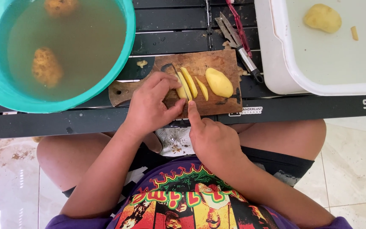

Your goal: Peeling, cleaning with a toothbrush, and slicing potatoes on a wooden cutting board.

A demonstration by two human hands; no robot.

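A wooden cutting board (217, 59) lies on a black slatted table (170, 25). My left hand (149, 106) presses a peeled yellow potato piece (183, 89) down on the board. My right hand (212, 140) grips a knife (178, 78), index finger stretched along its back, and the thin blade stands in the potato piece right beside my left fingertips. To the right of the blade lie two cut slices (190, 81) (202, 88) and a larger peeled potato half (219, 82).
A teal basin (126, 46) of cloudy water with unpeeled potatoes (46, 65) sits at the left. At the right, a white tub (276, 63) of water holds a peeled potato (323, 18). A red-handled peeler (236, 21) and a second knife (240, 51) lie behind the board.
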